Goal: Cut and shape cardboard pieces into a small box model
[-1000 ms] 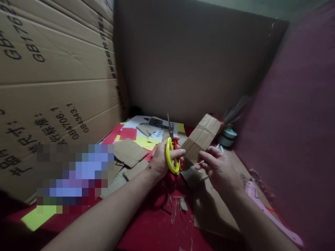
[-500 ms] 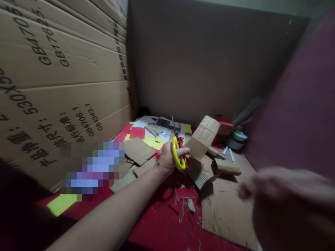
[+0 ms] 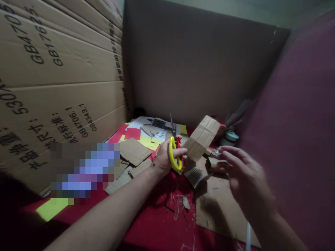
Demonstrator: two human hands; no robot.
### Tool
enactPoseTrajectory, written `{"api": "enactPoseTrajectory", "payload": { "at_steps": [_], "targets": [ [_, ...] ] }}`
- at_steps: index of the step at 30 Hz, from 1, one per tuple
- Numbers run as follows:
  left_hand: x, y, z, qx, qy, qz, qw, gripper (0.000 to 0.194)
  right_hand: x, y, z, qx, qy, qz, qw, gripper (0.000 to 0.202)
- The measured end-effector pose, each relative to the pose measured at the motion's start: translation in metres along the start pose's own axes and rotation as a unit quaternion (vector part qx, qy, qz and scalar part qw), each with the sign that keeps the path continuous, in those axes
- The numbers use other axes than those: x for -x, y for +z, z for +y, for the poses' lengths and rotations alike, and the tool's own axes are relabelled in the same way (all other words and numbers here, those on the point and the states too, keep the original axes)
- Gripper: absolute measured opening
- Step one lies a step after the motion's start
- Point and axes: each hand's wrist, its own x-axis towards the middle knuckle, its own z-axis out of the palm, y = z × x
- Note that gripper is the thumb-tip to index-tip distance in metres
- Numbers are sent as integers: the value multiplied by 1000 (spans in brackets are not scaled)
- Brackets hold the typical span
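The left hand (image 3: 164,157) is clamped on yellow-and-red-handled scissors (image 3: 171,150) and a creased cardboard strip (image 3: 203,137); right hand (image 3: 244,172) apart, its grip cannot be determined.

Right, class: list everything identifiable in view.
scissors: one, yellow-red handles, centre
cardboard strip: one, brown, centre
corrugated piece: one, brown, centre
cardboard sheet: one, brown, right
loose cardboard: several, brown, either side
papers: several, multicoloured, back
container: one, teal, right
stick: one, white, lower right
flat strip: one, yellow, left
scraps: many, pale, centre
carton: one, brown, left
surface: one, red, underneath
backdrop: one, grey, back
panel: one, purple, right
left hand: one, centre
right hand: one, right
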Motion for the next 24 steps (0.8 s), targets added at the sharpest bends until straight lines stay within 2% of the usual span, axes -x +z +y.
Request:
{"api": "enactPoseTrajectory", "payload": {
  "at_steps": [2, 3, 4, 5, 8, 13, 18, 24],
  "targets": [
    [3, 3, 3, -2, -12, -15, 1000, 50, -13, 8, 6, -28, 69, -42, 996, 30],
    [4, 4, 4, -3, -18, -28, 999, 51, -18, 13, 9, -41, 100, -92, 990, 28],
    [5, 4, 5, -2, -25, -43, 999, 51, -22, 17, 13, -62, 115, -129, 983, 28],
    [6, 4, 5, 1, -33, -57, 998, 51, -25, 20, 16, -84, 118, -138, 980, 28],
    [3, 1, 4, 19, -43, -75, 996, 43, -28, 27, 25, -128, 123, -91, 980, 27],
    [-6, -5, -1, 32, -8, -22, 999, 38, -26, 25, 31, -182, 106, -13, 977, 22],
    [-5, -3, -7, 3, -8, -10, 1000, 45, -20, 24, 31, -174, 101, -9, 979, 21],
    [0, -2, -7, -12, -26, -40, 999, 47, -12, 26, 29, -156, 92, -31, 983, 21]
  ]
}}
